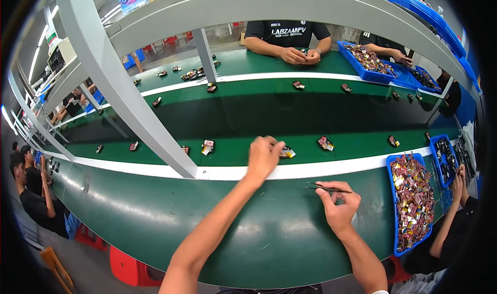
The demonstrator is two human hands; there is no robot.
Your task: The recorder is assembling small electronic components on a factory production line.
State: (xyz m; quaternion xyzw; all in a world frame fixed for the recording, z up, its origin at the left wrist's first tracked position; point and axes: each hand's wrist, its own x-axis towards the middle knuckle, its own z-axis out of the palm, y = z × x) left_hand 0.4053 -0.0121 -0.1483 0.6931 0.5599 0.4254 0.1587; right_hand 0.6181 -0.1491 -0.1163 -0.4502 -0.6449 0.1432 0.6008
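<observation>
A small yellow and silver part (286, 152) lies on the green belt (238, 112), past the white strip. The left hand (263, 156) reaches it, fingers curled on it. The right hand (337, 203) pinches thin tweezers (328, 188) over the worktop (269, 232). A blue tray (392, 211) sits nearby.

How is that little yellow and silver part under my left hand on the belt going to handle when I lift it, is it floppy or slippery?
The small part looks light: it is tiny beside the left hand. It seems flat and low, so it should slide on the green belt rather than roll. Its shiny face may be slippery; stiffness is too small to judge.
</observation>
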